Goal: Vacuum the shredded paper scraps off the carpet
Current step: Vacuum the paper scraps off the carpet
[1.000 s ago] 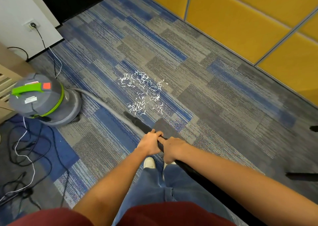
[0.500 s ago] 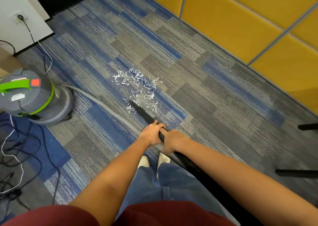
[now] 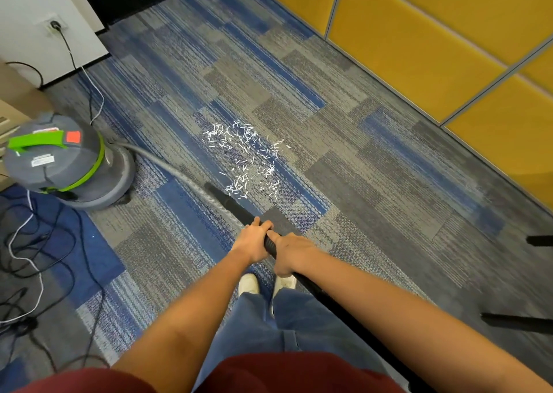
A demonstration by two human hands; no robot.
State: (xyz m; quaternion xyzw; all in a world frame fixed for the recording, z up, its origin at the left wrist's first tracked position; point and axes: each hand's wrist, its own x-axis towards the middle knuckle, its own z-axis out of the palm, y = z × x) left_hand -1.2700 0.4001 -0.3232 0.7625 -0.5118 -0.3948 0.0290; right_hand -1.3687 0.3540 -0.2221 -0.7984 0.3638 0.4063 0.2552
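White shredded paper scraps (image 3: 248,159) lie scattered on the blue-and-grey carpet (image 3: 374,183) in front of me. A black vacuum wand (image 3: 230,204) points forward and left, its nozzle tip (image 3: 209,186) resting at the near-left edge of the scraps. My left hand (image 3: 253,241) is wrapped around the wand, and my right hand (image 3: 291,253) grips it just behind. A grey ribbed hose (image 3: 167,165) runs from the wand to the grey canister vacuum (image 3: 64,165) with a green handle at the left.
Yellow wall panels (image 3: 419,39) line the right side. Tangled black and white cables (image 3: 33,258) lie on the floor at the left, and a cord runs up to a wall socket (image 3: 54,24). Black legs (image 3: 517,322) jut in at the right edge. My shoes (image 3: 266,283) stand below my hands.
The nozzle pushed forward into the near scraps half a second ago, then drew back to the pile's near-left edge. Fewer scraps lie at the near edge. Both hands kept their grip.
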